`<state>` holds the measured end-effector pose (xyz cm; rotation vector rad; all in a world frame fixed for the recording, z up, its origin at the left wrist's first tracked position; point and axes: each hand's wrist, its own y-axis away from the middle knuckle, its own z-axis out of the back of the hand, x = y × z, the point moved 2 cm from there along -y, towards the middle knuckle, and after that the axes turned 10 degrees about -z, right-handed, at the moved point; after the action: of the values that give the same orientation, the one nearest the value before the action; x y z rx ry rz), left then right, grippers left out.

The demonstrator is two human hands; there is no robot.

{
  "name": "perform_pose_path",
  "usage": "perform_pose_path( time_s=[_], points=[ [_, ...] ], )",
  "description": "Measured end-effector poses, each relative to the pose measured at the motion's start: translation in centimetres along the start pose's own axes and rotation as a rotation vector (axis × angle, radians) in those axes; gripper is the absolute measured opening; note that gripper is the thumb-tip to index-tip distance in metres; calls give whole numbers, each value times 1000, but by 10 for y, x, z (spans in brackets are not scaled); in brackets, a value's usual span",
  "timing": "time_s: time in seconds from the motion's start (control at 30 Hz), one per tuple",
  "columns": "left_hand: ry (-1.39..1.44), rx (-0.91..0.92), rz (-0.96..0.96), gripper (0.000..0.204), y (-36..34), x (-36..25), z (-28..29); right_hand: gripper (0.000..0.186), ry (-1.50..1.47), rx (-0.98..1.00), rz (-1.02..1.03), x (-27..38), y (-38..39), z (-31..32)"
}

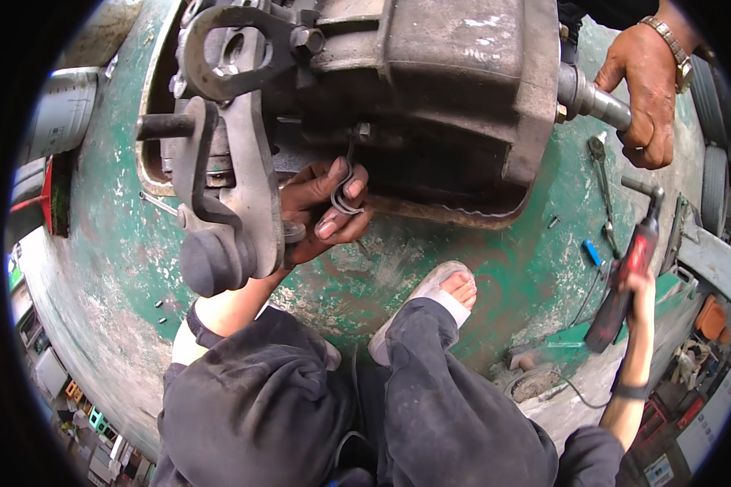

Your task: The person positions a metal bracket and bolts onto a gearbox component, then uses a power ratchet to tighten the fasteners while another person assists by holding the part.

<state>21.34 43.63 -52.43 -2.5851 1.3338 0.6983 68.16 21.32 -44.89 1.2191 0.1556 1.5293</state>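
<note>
My left hand (pixel 321 213) reaches under a large grimy metal gearbox housing (pixel 455 89) and pinches a small bent metal ring or clip (pixel 345 195) between thumb and fingers, below a thin pin hanging from the housing. My right hand (pixel 643 288) is out to the right, gripping a red and black power tool (pixel 625 280) whose angled head points up. A bent lever arm with a round knob (pixel 219 260) hangs from the housing just left of my left hand. My foot in a sandal (pixel 434 304) rests on the green surface.
Another person's hand (pixel 646 85) with a wristwatch grips the shaft (pixel 593 99) sticking out of the housing's right side. A wrench (pixel 601 174), a blue-handled tool (pixel 593 253) and small bolts lie on the worn green metal surface (pixel 495 268). Clutter lines the surface's edges.
</note>
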Motion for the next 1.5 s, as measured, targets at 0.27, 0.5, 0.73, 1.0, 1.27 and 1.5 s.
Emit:
perform_pose_path(
  time_s=[0.27, 0.5, 0.73, 1.0, 1.27, 1.5],
  points=[
    [-42, -65, 35, 35, 0, -5, 0, 83, -345, 736, -364, -4, 137, -131],
    [-103, -189, 89, 34, 3, -8, -1, 74, -270, 965, -409, 6, 122, -200],
    [50, -81, 128, 38, 4, -5, 22, 75, -250, 836, -330, -12, 141, -206],
    [242, -35, 226, 29, 4, -15, 22, 81, -299, 707, -115, -6, 175, -236],
    [430, -438, 341, 28, 14, 16, 79, 85, -355, 612, -114, 21, 194, -254],
    [259, -526, 330, 33, 3, 9, 72, 79, -485, 652, -119, 12, 200, -267]
  ],
)
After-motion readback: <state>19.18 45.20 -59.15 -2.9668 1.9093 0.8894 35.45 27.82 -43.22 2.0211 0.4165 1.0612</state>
